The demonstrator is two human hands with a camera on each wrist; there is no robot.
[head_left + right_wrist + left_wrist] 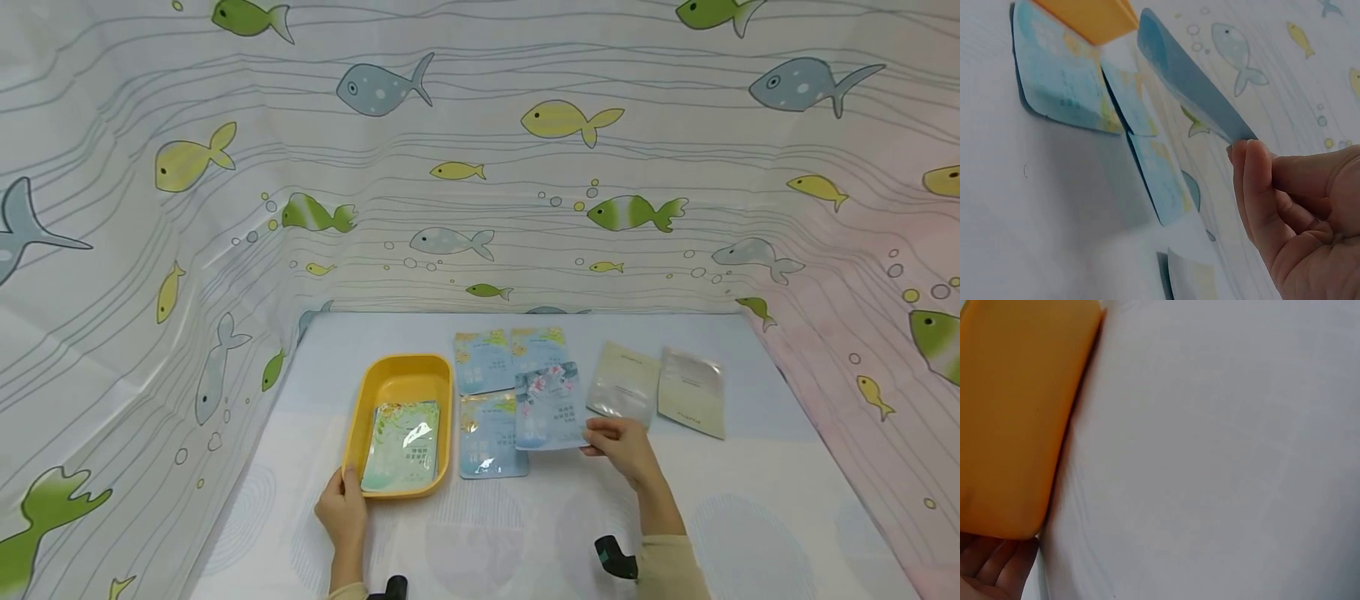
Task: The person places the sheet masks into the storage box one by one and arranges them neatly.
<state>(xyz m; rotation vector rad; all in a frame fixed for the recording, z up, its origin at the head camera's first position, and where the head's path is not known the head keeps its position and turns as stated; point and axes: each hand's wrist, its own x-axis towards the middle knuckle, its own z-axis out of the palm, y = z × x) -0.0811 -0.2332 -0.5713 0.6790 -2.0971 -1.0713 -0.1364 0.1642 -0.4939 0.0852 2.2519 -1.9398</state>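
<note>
A yellow tray (375, 392) stands on the white table and holds a green sachet (401, 446). My left hand (348, 485) grips the tray's near left corner, thumb on the rim; the left wrist view shows the tray's side (1016, 412) with my fingers (994, 565) just below it. My right hand (594, 442) pinches the right lower corner of a blue sachet with pink flowers (550, 406), held just above the table. In the right wrist view that sachet (1191, 81) sticks up from my right hand (1241, 147), thumb and fingers closed on its edge.
Three blue-and-yellow sachets (483, 360) (537, 343) (491, 437) lie flat right of the tray. Two pale beige sachets (622, 383) (692, 392) lie further right. A fish-print curtain (480, 167) walls the table on three sides.
</note>
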